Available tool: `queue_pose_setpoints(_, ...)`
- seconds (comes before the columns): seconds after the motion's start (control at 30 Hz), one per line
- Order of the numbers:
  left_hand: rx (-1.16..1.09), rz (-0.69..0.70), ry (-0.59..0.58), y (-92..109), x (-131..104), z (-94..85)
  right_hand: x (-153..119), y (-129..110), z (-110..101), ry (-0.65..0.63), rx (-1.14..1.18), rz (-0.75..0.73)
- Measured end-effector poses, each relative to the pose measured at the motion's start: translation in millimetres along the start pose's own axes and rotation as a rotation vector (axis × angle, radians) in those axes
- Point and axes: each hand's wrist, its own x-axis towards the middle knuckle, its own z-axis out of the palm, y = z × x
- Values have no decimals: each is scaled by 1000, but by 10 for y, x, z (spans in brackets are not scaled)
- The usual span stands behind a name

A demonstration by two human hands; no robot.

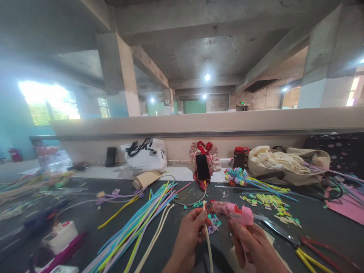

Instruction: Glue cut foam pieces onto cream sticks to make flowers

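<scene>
In the head view, the left hand is at the bottom middle. Its grip is closed on a cream pipe cleaner, which stands up with its tip near the pink glue gun. The right hand is just beside it, and its grip is wrapped around the glue gun.

Behind the hands, a black phone leans on a red and white bag with red handles. I can't see what is in that bag. Left of it is a white bag with black writing; its inside is hidden too. On the right, a wide tan bag is open, with cream cloth bunched up in it. A dark bottle with a red lid stands just left of that bag. A black dotted bag is at the right edge.

On the dark bench, long colored pipe cleaners lie in a pile, left of the hands. Little yellow and green bits and scissors are on the right.
</scene>
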Motion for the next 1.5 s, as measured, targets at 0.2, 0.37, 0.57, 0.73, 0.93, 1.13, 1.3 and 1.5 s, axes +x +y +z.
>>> queue_pose_setpoints(0.2,-4,-2,-9,2,4,20,26,65,7,-11,109,72)
queue_pose_setpoints(0.37,5,-19,-7,10,4,20,22,46,20,3,236,88)
queue_pose_setpoints(0.57,-7,-9,-27,-3,-2,15,17,13,16,16,179,94)
queue_pose_setpoints(0.73,2,-30,-8,4,10,9,16,25,0,-4,117,50)
queue_pose_setpoints(0.93,-6,-4,-23,-2,1,5,-4,-12,-13,-3,51,30)
queue_pose_setpoints(1.13,15,5,-25,-19,15,-3,3,-1,-13,14,29,37)
queue_pose_setpoints(1.3,16,-5,-48,-10,17,14,3,-27,-14,44,53,93)
queue_pose_setpoints(1.5,10,-1,-34,-15,31,-12,-5,-14,5,28,112,95)
